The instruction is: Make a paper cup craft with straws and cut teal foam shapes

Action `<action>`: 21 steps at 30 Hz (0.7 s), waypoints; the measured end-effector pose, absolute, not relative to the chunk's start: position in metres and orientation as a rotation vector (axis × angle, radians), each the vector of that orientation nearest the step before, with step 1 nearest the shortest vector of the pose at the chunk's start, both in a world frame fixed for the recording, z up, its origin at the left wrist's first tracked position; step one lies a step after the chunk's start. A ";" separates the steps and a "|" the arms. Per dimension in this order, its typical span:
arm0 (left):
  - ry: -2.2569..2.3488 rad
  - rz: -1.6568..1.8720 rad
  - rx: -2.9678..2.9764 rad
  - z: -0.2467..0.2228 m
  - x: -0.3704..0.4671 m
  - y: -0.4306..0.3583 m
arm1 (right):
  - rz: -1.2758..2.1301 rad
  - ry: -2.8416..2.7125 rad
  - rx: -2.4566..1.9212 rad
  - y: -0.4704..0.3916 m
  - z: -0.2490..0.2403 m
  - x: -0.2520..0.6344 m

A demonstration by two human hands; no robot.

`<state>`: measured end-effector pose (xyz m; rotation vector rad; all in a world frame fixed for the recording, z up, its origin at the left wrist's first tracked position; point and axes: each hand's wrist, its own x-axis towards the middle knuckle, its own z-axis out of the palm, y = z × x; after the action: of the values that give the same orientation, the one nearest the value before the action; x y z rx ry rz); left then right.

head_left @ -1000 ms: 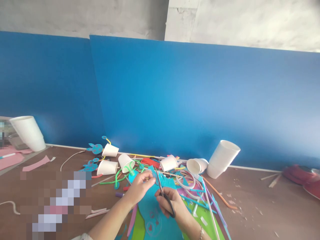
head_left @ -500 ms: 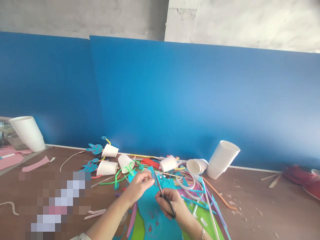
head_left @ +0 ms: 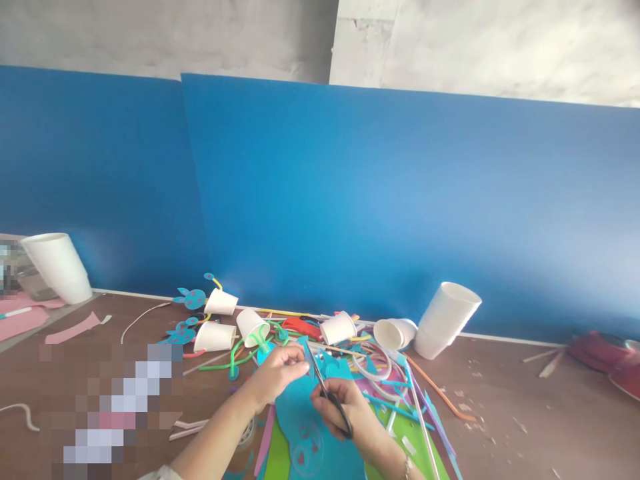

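My left hand [head_left: 281,373] pinches a small piece of blue paper [head_left: 305,351] between thumb and fingers. In my right hand [head_left: 345,408] is a pair of black-handled scissors [head_left: 341,415], its blades pointing up and away along the paper's right edge. Both hands hover above a larger blue sheet [head_left: 300,407] with a drawn face outline and dark red marks. Under that sheet lies green paper [head_left: 277,457]. Exactly how far the blades are parted is too small to tell.
Several white paper cups lie on their sides, one with a green straw [head_left: 260,339]. A cup stack [head_left: 447,320] leans at right, another [head_left: 57,267] at left. Blue rabbit cutouts [head_left: 193,299] sit by the cups. Straws, pink strips [head_left: 75,328] and scraps cover the brown table [head_left: 500,427].
The blue paper piece in my left hand tilts slightly and sits a little lower against the blades. Both hands stay in nearly the same place.
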<state>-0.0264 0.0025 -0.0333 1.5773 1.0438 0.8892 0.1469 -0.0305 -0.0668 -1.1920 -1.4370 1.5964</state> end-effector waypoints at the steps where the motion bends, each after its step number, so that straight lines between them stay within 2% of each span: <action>1: 1.046 0.889 1.563 -0.034 -0.026 0.003 | 1.591 -1.437 -1.200 -0.030 -0.067 0.147; 7: 1.125 0.965 1.419 -0.040 -0.023 0.002 | 1.541 -1.432 -1.250 -0.029 -0.072 0.147; 21: 1.043 0.934 1.557 -0.034 -0.024 0.000 | 1.569 -1.443 -1.220 -0.031 -0.068 0.145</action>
<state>-0.0236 0.0004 -0.0335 1.5573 1.0427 0.9343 0.1449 -0.0311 -0.0680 -1.2204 -1.4426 1.5692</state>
